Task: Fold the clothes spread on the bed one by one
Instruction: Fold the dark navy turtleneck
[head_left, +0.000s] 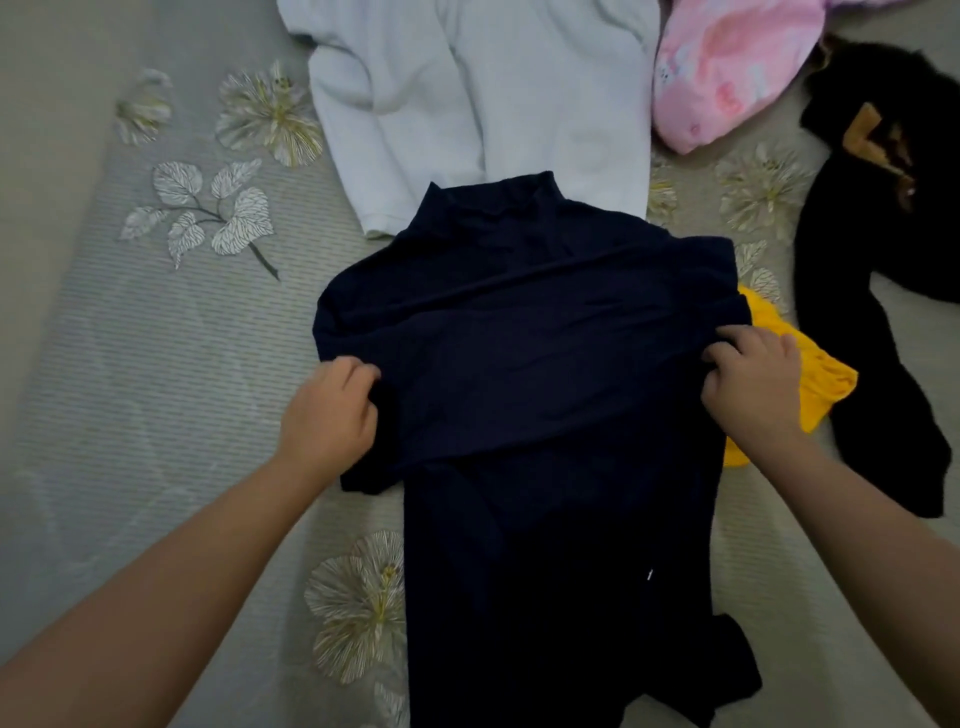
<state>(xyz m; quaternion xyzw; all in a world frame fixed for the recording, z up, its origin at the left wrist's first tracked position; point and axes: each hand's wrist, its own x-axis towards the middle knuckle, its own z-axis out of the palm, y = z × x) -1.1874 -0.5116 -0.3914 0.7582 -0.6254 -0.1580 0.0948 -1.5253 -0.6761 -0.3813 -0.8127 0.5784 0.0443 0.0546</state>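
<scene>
the dark blue top (545, 364) lies in the middle of the bed (130, 364), closest to the person. its long bottom part runs down toward the person, over a big flower printed on the bed cover. its top part is folded across, so a wide band of cloth lies over the body of the top. the high neck of the top points away from the person.

the left hand (327, 415) holds the left edge of that folded band. its grip is closed, with the fingers curled round a bunch of the dark blue cloth. the right hand (753, 384) holds the right edge of the band. its grip is closed too, with the fingers curled and pinching the cloth. both arms reach in from the bottom corners.

just past the right hand, a yellow cloth (815, 379) peeks out from under the dark blue top. it is partly hidden.

on the right side a black piece of clothing (872, 322) lies stretched out, with a brown mark near its top.

farther away, a white top (467, 98) lies flat. the neck of the dark blue top lies over its bottom edge. next to the white top, on the right, is a pink piece of clothing (727, 67), all bunched up.
</scene>
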